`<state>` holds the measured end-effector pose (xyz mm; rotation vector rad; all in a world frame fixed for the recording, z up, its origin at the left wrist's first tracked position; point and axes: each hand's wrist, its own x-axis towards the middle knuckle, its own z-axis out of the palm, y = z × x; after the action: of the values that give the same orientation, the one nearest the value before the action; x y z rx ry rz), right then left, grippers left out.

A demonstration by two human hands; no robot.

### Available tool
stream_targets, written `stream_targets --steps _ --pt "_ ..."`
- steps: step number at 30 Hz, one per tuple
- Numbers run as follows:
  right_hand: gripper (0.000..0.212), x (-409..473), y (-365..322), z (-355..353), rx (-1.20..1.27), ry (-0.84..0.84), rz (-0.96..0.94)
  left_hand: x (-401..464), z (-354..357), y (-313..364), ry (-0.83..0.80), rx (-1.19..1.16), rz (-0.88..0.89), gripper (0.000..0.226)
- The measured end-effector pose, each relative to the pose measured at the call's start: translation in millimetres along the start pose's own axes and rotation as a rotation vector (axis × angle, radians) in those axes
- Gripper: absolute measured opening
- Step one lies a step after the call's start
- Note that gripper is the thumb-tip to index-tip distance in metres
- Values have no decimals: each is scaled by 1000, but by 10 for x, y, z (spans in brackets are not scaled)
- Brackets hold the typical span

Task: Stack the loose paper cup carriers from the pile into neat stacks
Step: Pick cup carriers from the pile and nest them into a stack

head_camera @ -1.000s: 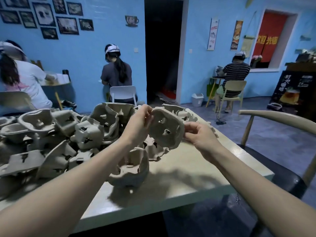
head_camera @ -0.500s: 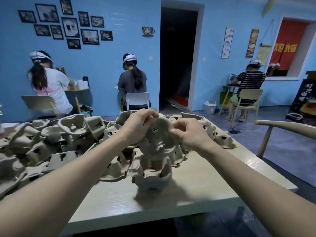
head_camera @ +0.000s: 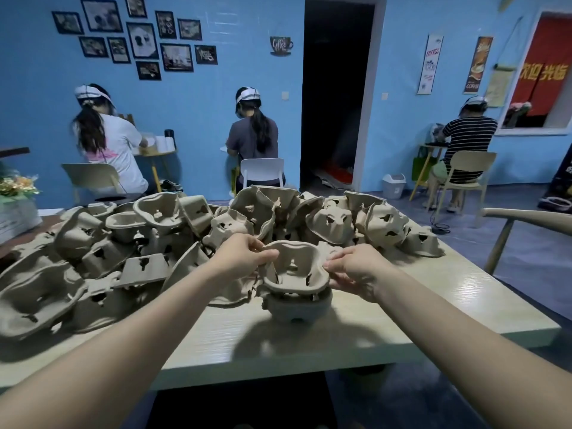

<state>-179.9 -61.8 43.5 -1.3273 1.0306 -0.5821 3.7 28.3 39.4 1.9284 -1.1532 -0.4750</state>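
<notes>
A grey-brown pulp cup carrier (head_camera: 295, 267) sits cups-up on top of a short stack (head_camera: 297, 308) near the table's middle front. My left hand (head_camera: 240, 255) pinches its left rim. On the right rim, my right hand (head_camera: 356, 269) grips it with curled fingers. A big loose pile of carriers (head_camera: 130, 249) spreads across the left and back of the table, many tipped or upside down.
The pale wooden table (head_camera: 418, 308) has bare surface at the front and right. A wooden chair (head_camera: 526, 221) stands to the right. Three seated people work at small tables by the blue wall. A flower box (head_camera: 15, 199) sits far left.
The carrier was held up on edge in the air between both hands; it has been turned cups-up and lowered onto the stack. The camera view tilted down and shifted.
</notes>
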Motion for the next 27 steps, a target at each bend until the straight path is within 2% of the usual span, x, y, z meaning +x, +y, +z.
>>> stream_targets --steps 3,8,13,18,21,24,27 --pt "23 -7 52 -13 -50 25 -14 -19 52 -11 -2 10 -14 29" --pt "24 -3 153 -19 -204 86 -86 -96 151 -68 -10 162 10 35" --pt "8 54 215 4 -492 115 -217 -162 182 -78 -28 191 37 30" --pt "12 116 244 -6 -557 94 -299 -98 137 -72 -58 322 40 39" --pt "10 164 249 -76 -581 95 -334 -50 178 4 -11 415 104 41" --pt "23 272 263 -235 -616 157 -371 26 313 189 23 418 198 41" --pt "28 387 290 -457 -681 236 -383 143 548 431 -2 405 275 41"
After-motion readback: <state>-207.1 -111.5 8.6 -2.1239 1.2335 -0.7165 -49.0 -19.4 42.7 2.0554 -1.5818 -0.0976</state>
